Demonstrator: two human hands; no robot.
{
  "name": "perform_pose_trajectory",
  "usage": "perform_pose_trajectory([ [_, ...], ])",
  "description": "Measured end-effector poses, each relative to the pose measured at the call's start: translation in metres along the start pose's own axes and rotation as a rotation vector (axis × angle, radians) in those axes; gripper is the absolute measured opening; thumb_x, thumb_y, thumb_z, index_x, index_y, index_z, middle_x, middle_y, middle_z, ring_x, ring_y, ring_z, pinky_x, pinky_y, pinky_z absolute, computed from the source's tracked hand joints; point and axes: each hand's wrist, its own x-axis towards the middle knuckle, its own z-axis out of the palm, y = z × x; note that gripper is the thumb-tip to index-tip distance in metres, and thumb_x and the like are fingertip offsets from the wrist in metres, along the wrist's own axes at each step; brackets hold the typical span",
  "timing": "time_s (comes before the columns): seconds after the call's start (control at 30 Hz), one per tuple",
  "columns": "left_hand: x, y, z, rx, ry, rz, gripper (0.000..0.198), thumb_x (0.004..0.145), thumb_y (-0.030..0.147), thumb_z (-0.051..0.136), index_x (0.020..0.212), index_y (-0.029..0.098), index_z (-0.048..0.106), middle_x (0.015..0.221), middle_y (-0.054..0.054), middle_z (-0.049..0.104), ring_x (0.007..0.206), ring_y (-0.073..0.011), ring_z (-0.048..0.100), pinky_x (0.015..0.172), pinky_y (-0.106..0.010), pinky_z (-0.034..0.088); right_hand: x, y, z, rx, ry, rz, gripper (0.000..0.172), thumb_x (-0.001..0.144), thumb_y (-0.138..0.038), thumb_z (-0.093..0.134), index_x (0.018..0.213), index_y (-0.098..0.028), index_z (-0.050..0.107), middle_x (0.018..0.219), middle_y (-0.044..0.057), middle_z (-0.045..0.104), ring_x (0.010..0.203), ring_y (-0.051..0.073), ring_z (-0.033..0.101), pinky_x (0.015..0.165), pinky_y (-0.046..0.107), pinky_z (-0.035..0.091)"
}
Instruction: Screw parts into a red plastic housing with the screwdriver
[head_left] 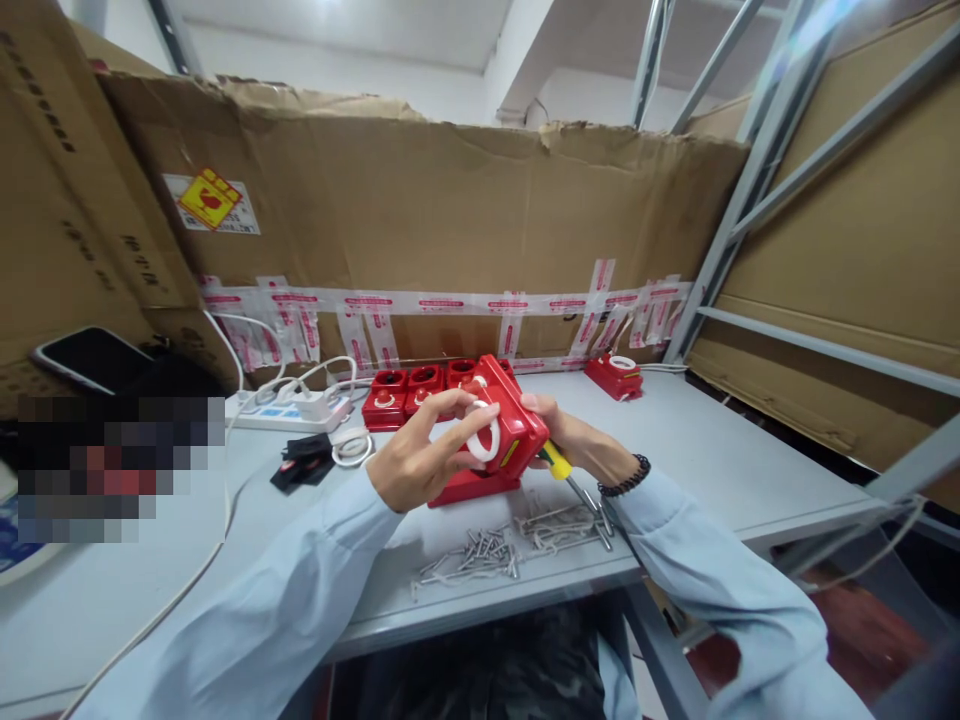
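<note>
A glossy red box (517,415) with a white ring (484,440) on its face is held tilted above the table. My left hand (427,455) grips it at the front, with thumb and fingers around the white ring. My right hand (574,440) is closed on the box's right side, thumb on its top edge. Beneath that hand a yellow and green screwdriver handle (556,462) shows; most of the fingers there are hidden. Another red piece (476,488) lies on the table right under the box.
Loose metal screws (480,550) and longer rods with white strings (559,525) lie near the front edge. Several red boxes (386,400) line the back, another red box (616,378) at right. A power strip (289,410), black pouch (304,462) and coiled cable (352,447) sit left.
</note>
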Motion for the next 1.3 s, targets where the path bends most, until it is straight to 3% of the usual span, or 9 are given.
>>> perform_pose_trajectory([
  [0.17, -0.002, 0.0, 0.0, -0.086, 0.024, -0.097, 0.049, 0.093, 0.035, 0.043, 0.139, 0.019, 0.035, 0.117, -0.014, 0.047, 0.108, -0.025, 0.051, 0.089, -0.037, 0.049, -0.003, -0.004, 0.001, -0.162, 0.005, -0.195, 0.046, 0.071, -0.062, 0.055, 0.074, -0.016, 0.054, 0.052, -0.003, 0.053, 0.038, 0.007, 0.045, 0.033, 0.019, 0.036],
  [0.37, -0.001, -0.001, 0.008, -0.369, 0.027, -0.548, 0.046, 0.09, 0.042, 0.048, 0.126, 0.015, 0.047, 0.104, -0.01, 0.056, 0.086, -0.0186, 0.057, 0.082, -0.034, 0.048, -0.007, -0.014, 0.002, -0.822, 0.205, -0.718, 0.072, 0.061, -0.029, 0.076, 0.123, -0.02, 0.04, 0.11, 0.008, 0.058, 0.097, 0.02, 0.059, 0.079, 0.033, 0.052],
  [0.57, -0.01, -0.019, 0.021, -0.639, -0.218, -1.064, 0.059, 0.088, 0.063, 0.027, 0.065, 0.016, 0.054, 0.052, 0.0, 0.051, 0.053, -0.0161, 0.053, 0.061, -0.031, 0.046, -0.005, -0.003, 0.0, -1.406, 0.158, -0.796, 0.061, 0.072, -0.009, 0.058, 0.127, -0.027, 0.039, 0.139, 0.01, 0.042, 0.114, 0.021, 0.054, 0.072, 0.029, 0.054],
  [0.63, -0.013, -0.021, 0.02, -0.551, -0.225, -1.074, 0.061, 0.089, 0.062, 0.025, 0.061, 0.016, 0.054, 0.055, -0.002, 0.056, 0.059, -0.0181, 0.056, 0.065, -0.032, 0.046, -0.004, -0.001, -0.001, -1.366, 0.151, -0.804, 0.064, 0.071, -0.011, 0.06, 0.128, -0.027, 0.038, 0.137, 0.01, 0.045, 0.116, 0.022, 0.053, 0.075, 0.03, 0.054],
  [0.73, -0.012, -0.017, 0.013, -0.523, -0.078, -0.886, 0.042, 0.091, 0.051, 0.036, 0.101, 0.017, 0.059, 0.101, -0.009, 0.063, 0.096, -0.0232, 0.059, 0.084, -0.036, 0.046, -0.002, 0.0, -0.004, -1.204, 0.197, -0.825, 0.07, 0.067, -0.018, 0.068, 0.129, -0.024, 0.035, 0.13, 0.011, 0.05, 0.117, 0.023, 0.053, 0.088, 0.035, 0.051],
  [0.87, -0.008, -0.01, 0.006, -0.654, -0.055, -0.594, 0.048, 0.083, 0.028, 0.059, 0.128, 0.025, 0.041, 0.14, -0.011, 0.037, 0.127, -0.0259, 0.039, 0.097, -0.038, 0.042, -0.001, 0.002, -0.009, -1.03, 0.253, -0.755, 0.078, 0.064, -0.029, 0.073, 0.13, -0.021, 0.031, 0.119, 0.012, 0.057, 0.099, 0.023, 0.062, 0.083, 0.035, 0.052],
  [1.0, -0.008, -0.012, 0.007, -0.679, -0.045, -0.573, 0.043, 0.08, 0.023, 0.063, 0.121, 0.022, 0.049, 0.129, -0.012, 0.047, 0.12, -0.0257, 0.046, 0.084, -0.032, 0.047, -0.001, 0.005, -0.01, -0.982, 0.232, -0.715, 0.08, 0.065, -0.032, 0.073, 0.131, -0.021, 0.03, 0.119, 0.012, 0.057, 0.098, 0.022, 0.063, 0.082, 0.035, 0.052],
  [1.23, -0.015, -0.017, 0.014, -0.793, -0.114, -1.09, 0.036, 0.09, 0.051, 0.041, 0.105, 0.019, 0.047, 0.064, 0.004, 0.053, 0.055, -0.0122, 0.053, 0.05, -0.023, 0.042, -0.002, 0.005, -0.004, -1.172, 0.104, -0.836, 0.066, 0.069, -0.014, 0.065, 0.128, -0.025, 0.038, 0.132, 0.009, 0.05, 0.123, 0.021, 0.048, 0.096, 0.037, 0.046],
  [1.3, -0.016, -0.017, 0.014, -0.697, -0.148, -1.09, 0.038, 0.091, 0.051, 0.035, 0.107, 0.019, 0.048, 0.068, 0.002, 0.055, 0.059, -0.0138, 0.055, 0.052, -0.025, 0.044, -0.002, 0.006, -0.002, -1.173, 0.105, -0.827, 0.069, 0.067, -0.015, 0.066, 0.129, -0.024, 0.037, 0.13, 0.01, 0.051, 0.12, 0.022, 0.05, 0.093, 0.036, 0.048],
])
